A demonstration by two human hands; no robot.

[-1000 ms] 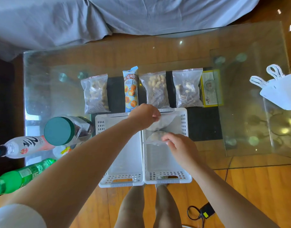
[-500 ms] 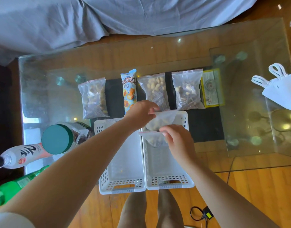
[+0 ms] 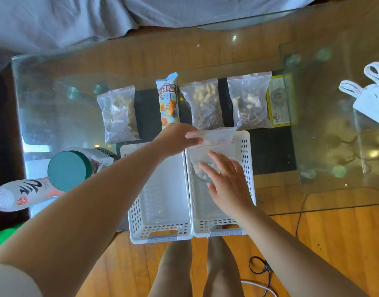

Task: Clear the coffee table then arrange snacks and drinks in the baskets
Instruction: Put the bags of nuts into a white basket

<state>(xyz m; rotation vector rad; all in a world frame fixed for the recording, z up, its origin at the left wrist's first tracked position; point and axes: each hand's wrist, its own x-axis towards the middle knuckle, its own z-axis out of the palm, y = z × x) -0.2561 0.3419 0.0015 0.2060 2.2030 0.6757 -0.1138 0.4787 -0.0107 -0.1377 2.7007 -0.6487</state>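
Two white perforated baskets stand side by side at the table's near edge, the left basket (image 3: 160, 213) and the right basket (image 3: 245, 159). My left hand (image 3: 175, 139) pinches the top corner of a clear zip bag of snacks (image 3: 207, 151) over the far end of the right basket. My right hand (image 3: 227, 183) lies with straight, spread fingers on the lower part of that bag. Behind the baskets lie a zip bag of nuts (image 3: 120, 114), a blue snack packet (image 3: 168, 100), a peanut bag (image 3: 205, 102) and a mixed-nut bag (image 3: 249, 100).
A green-lidded jar (image 3: 70, 168), a white-pink bottle (image 3: 21, 196) and a green bottle (image 3: 0, 236) lie at the table's left. A yellow-edged card (image 3: 280, 101) sits by the bags. A white bag (image 3: 372, 95) rests at the right. Cables (image 3: 259, 269) lie on the floor.
My right hand let go of the bag's lower edge and now lies flat and open on it. The bag sank lower into the right basket; my left hand still pinches its top.
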